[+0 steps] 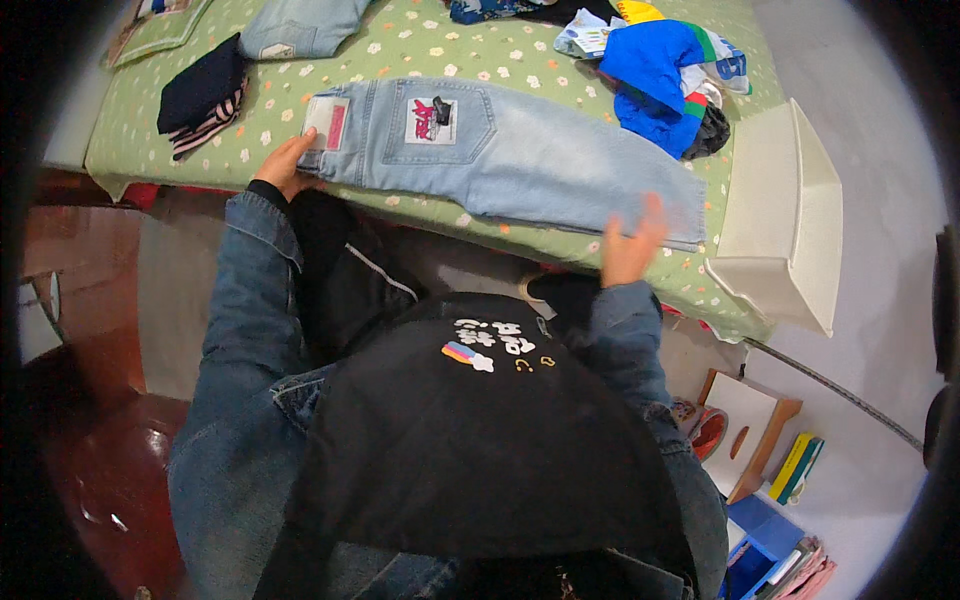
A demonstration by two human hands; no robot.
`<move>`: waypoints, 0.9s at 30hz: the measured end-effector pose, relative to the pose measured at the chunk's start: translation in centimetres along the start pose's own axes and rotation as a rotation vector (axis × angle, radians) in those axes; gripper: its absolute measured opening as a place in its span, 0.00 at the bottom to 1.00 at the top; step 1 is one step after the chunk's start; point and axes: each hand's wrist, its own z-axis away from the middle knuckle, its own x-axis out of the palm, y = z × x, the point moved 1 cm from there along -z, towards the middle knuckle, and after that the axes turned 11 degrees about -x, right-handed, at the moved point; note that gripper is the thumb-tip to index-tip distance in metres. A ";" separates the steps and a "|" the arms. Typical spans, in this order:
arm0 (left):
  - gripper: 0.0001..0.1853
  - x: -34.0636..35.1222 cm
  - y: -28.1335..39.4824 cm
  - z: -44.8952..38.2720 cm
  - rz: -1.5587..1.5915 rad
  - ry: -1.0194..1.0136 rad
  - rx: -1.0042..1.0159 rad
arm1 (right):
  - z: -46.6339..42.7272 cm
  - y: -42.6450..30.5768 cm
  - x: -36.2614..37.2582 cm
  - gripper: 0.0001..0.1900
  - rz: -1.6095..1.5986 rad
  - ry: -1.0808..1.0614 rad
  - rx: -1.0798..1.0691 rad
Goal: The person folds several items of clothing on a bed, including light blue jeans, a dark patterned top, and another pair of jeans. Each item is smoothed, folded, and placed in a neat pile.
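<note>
A pair of light-blue jeans (555, 157), folded lengthwise, lies across the near edge of the bed with the waistband to the left and the leg hems to the right. A patch pocket with a printed label faces up. My left hand (287, 163) grips the waistband end, thumb on top beside a pale waist patch. Over the lower legs near the hems is my right hand (634, 240), blurred, its fingers spread and nothing held in them. Whether its fingertips touch the denim I cannot tell.
The bed bears a green flowered sheet (525, 56). Folded dark clothes (202, 97) and another pair of folded jeans (304, 28) lie at the left. A pile with a blue garment (660, 75) sits back right, near a white open bin (780, 217). Below right stands a blue box (761, 536).
</note>
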 end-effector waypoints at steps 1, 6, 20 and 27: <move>0.29 0.1 -0.2 0.6 0.041 -0.041 -0.041 | 0.5 -2.7 1.3 0.31 -0.073 -0.127 -0.107; 0.26 1.6 -1.3 0.3 0.087 0.056 0.086 | 0.9 -10.3 6.2 0.30 -0.234 -0.369 -0.589; 0.20 3.6 0.1 1.0 -0.835 1.121 0.666 | -1.3 -10.3 6.5 0.07 -0.319 -0.680 -0.610; 0.21 17.2 -1.9 2.1 -1.081 0.633 1.285 | -6.6 -13.9 7.2 0.13 -0.533 -0.387 -0.399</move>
